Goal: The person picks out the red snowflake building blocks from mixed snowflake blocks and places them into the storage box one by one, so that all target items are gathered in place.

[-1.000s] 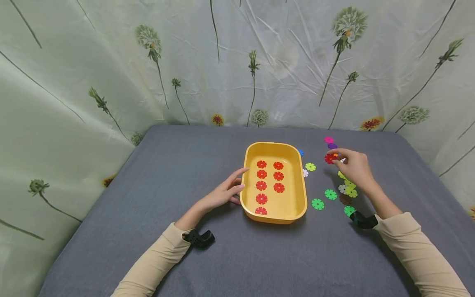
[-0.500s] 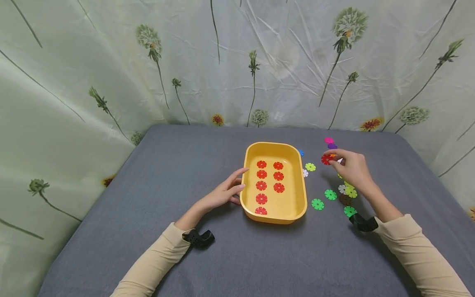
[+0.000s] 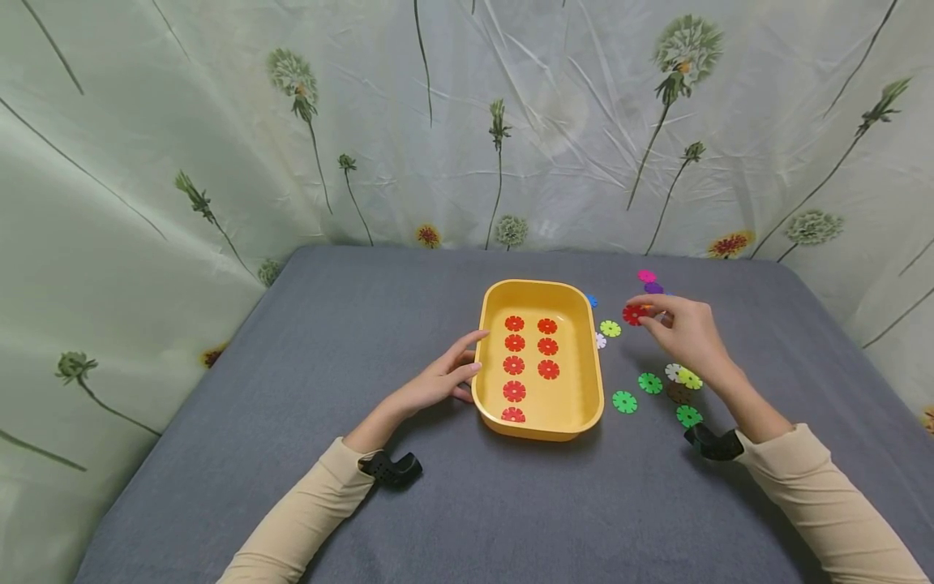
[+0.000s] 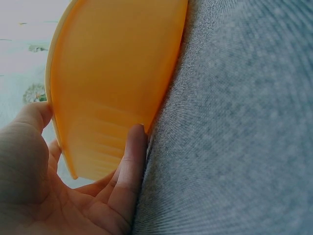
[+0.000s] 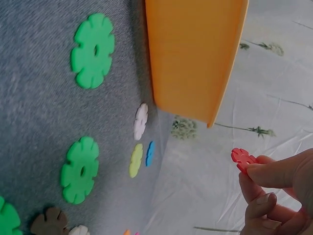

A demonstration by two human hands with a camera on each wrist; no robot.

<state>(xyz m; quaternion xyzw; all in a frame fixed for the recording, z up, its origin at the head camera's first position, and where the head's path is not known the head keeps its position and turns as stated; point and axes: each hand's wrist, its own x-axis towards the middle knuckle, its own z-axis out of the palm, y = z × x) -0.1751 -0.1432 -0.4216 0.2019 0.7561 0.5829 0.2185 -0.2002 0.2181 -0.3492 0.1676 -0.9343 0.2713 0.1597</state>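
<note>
My left hand (image 3: 434, 383) holds the left rim of a yellow plastic tub (image 3: 562, 405), its fingers spread on the rim and the outer wall. In the left wrist view, one finger (image 4: 133, 152) lies low against that wall. Inside the tub, several red interlocking discs (image 3: 514, 365) form two columns. My right hand (image 3: 689, 328) pinches another red disc (image 5: 242, 157) between thumb and fingers, raised above the table to the right of the tub. The right wrist view shows this disc apart from the tub.
On the grey table (image 3: 409, 503), loose discs lie right of the tub: green (image 3: 624, 401), brown (image 3: 679, 392), yellow-green (image 3: 610, 328), pink (image 3: 647, 276), purple (image 3: 653, 288) and white (image 5: 141, 121). A flower-print curtain (image 3: 438, 122) hangs behind.
My right hand has moved a little left, toward the tub, with the red disc pinched. The left hand and the tub have stayed in place.
</note>
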